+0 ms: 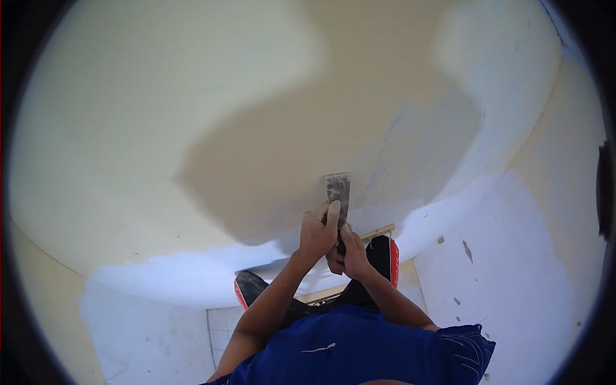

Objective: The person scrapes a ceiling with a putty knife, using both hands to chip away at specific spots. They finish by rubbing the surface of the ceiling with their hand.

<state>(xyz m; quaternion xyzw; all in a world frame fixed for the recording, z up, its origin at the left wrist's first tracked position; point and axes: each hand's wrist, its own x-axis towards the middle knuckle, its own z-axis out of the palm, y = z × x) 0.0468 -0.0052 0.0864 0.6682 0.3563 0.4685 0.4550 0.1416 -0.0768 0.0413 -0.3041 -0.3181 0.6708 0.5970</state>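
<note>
A putty knife (pixel 338 187), its dark blade smeared with whitish filler, points up and away from me with its wide edge at the wall (pixel 256 160). My left hand (pixel 319 232) is closed around the upper part of the knife, thumb stretched along the blade. Lower down, my right hand (pixel 353 253) wraps the dark handle. Pale dust coats the fingers of both hands. Around the blade the wall surface is cream-coloured and shaded by my own shadow, with faint blue marks to the right.
A white-coated band (pixel 173 279) runs along the lower wall. The side wall (pixel 513 256) on the right has chips and small holes. By my right knee lies a pale wooden strip (pixel 385 230). Light tiles (pixel 221 324) show at lower left. A dark object (pixel 604 192) stands at the far right.
</note>
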